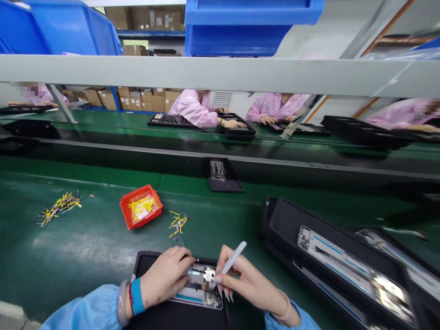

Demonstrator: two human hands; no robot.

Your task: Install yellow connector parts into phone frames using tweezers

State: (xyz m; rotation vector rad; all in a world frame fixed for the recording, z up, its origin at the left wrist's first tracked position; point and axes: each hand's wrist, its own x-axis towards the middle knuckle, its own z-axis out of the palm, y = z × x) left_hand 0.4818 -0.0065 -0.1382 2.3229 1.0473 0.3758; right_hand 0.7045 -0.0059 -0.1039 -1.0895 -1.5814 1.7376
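Right at the near edge of the green desk (pixel 220 220), the phone frame (pixel 195 292) lay in a black tray (pixel 146 260), between the two hands, and this was the delicate bit! The right hand (pixel 247 279) had its grip pinched firmly around the tweezers (pixel 235 256), points angled down among the small components (pixel 208 275) at the frame's right end. Was anything caught between those points? Too small to tell. The left hand (pixel 168 277) lay over the frame's other end, fingers bent onto it; whether that grip clasped the edge or merely pressed, you couldn't tell.

And here sat the danger: a slip of the pinch could have sent the metal points scraping across the components. Ease the left hand's pressure, and the frame might have skidded in its tray, spoiling the aim. Press too hard, and a fine part might have bent.

Further out, more hazards! The loose yellow strips (pixel 178 223) lay just beside the red bin (pixel 124 207), where a careless sleeve could have scattered them. On the right, the stacked trays (pixel 283 217) sat askew, and a knocking elbow might have shifted the frames they carried.
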